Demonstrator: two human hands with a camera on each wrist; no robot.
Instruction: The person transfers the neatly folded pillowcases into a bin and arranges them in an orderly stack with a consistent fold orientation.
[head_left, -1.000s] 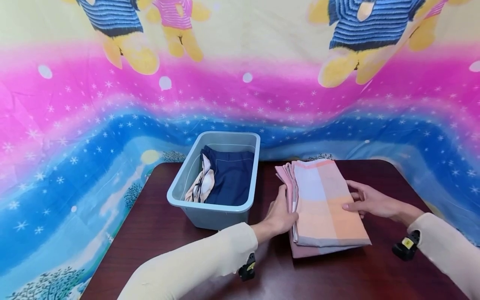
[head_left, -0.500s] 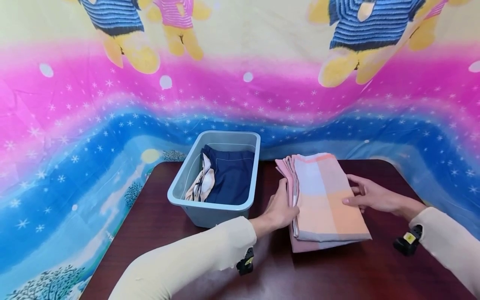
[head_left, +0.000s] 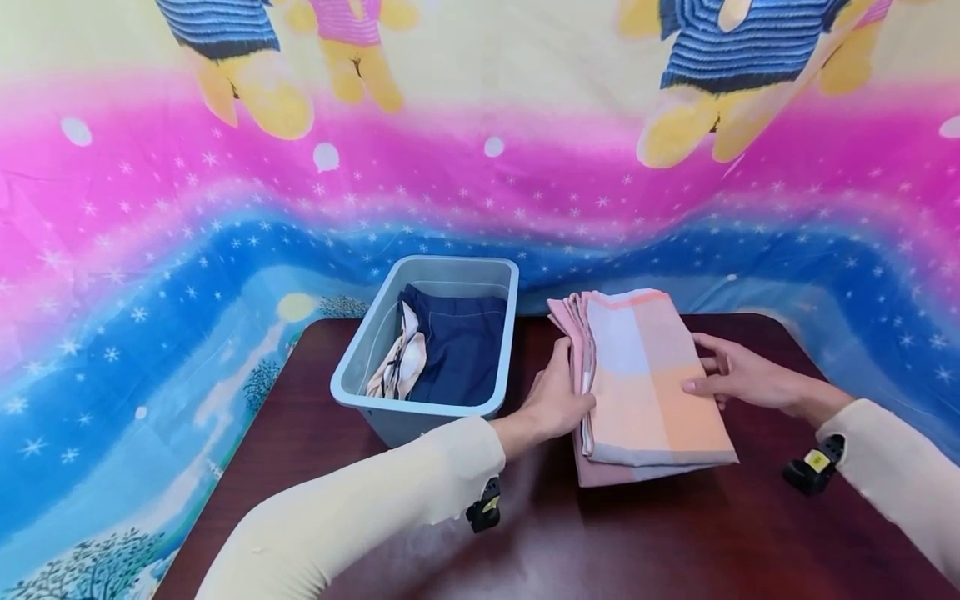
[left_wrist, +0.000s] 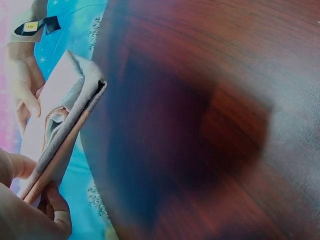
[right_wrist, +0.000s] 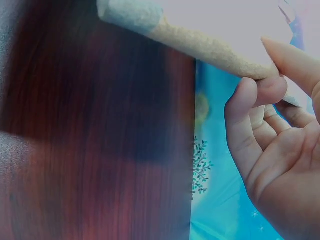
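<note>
A folded plaid cloth (head_left: 645,383) in pink, peach, white and grey is held above the table between both hands. My left hand (head_left: 553,396) grips its layered left edge, thumb on top and fingers underneath, as the left wrist view also shows on the cloth (left_wrist: 65,125). On the opposite side my right hand (head_left: 742,377) pinches the right edge; in the right wrist view its thumb and curled fingers (right_wrist: 242,100) close on the cloth's edge (right_wrist: 210,50). Left of the cloth stands a grey-blue plastic bin (head_left: 345,387) with a dark navy folded cloth (head_left: 461,350) inside.
Beside the navy cloth in the bin lies a crumpled peach, white and black cloth (head_left: 401,362). The dark reddish-brown table (head_left: 600,550) carries the bin. Behind it hangs a printed fabric backdrop (head_left: 487,192) with bears and snowflakes.
Both hands have raised the folded cloth slightly, and it sits higher in the head view, its shadow showing below. The grip of each hand looks the same.
</note>
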